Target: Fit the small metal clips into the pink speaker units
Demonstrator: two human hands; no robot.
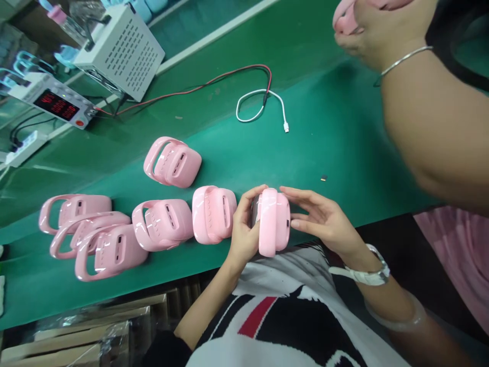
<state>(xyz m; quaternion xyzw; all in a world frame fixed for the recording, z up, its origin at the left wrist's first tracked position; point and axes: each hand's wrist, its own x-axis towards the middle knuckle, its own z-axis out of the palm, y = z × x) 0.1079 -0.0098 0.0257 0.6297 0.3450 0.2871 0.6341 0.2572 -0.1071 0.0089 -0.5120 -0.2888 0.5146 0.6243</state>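
Note:
A glossy pink portable speaker (273,219) is held near the table's front edge, its loop handle toward me. My left hand (246,224) is closed around its left side. On the other side, my right hand (324,216) has its fingers stretched and apart, with fingertips and thumb close beside the casing; whether they touch it I cannot tell. Just left of my left hand stands another pink speaker (214,214) with a row of buttons and ports. A tiny dark memory card (324,178) lies on the green table beyond my right hand.
More pink speakers stand leftward, including one (173,163) farther back and a group (118,250). A white-tipped cable (250,120) runs to a power supply (57,104) beside a grey vented box (122,51). At upper right, another person's hand (376,35) holds something pink. Cardboard (84,331) sits below.

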